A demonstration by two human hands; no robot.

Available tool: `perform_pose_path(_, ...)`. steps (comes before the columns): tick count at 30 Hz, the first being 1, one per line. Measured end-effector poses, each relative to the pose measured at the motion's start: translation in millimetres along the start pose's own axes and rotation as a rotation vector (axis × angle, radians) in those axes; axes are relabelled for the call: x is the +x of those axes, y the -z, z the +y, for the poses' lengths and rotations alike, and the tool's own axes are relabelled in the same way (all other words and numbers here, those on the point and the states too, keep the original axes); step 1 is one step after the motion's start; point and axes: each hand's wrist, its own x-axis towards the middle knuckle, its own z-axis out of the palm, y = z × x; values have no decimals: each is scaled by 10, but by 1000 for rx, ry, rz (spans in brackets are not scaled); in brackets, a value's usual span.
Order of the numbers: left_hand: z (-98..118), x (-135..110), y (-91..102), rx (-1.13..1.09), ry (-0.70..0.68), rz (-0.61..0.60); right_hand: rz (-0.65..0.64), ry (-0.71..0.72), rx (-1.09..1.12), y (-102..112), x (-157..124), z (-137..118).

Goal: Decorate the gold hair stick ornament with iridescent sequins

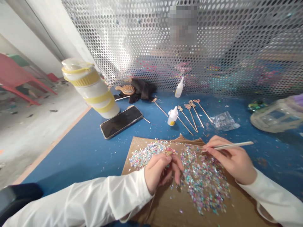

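My left hand [162, 168] is closed in a pinch on a small pinkish ornament [169, 151]; any stick below it is hidden by the fingers. My right hand [234, 162] grips a pair of white tweezers [239, 145], whose tips reach over the far edge of a glittering sequin pile [205, 186]. A second, paler sequin pile [150, 152] lies just beyond my left hand. Both piles rest on a sheet of brown cardboard [172, 211] with a torn far edge. Whether the tweezers hold a sequin is too small to make out.
Beyond the cardboard stand two glue bottles [172, 117], beside thin sticks with ornament tips [188, 107]. A phone [121, 122], a white-and-yellow tumbler [91, 90] and a hairbrush [127, 90] are left. A plastic bag [224, 121] and clear lantern-like container [276, 115] are right. Perforated metal [137, 41] rises behind.
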Motion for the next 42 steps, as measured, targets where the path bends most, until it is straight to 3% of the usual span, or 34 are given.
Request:
perform_pose_path(13,-14,2,0,-11,5,50,24,-5,15,9,16,-59)
perform_pose_path(17,-5,4,5,-29,-11,80,-18,-83,107,53,20,-91)
perform_pose_path(24,-3,3,14,-62,8,161,14,-274,151,6,27,-210)
perform_pose_path(33,26,8,15,-68,30,188,7,-301,64,-217,-57,-355)
perform_pose_path(38,22,3,8,-71,37,203,-61,-251,60,-226,-32,-359)
perform_pose_path(42,18,8,5,-68,34,197,-22,-242,119,-235,-58,-345)
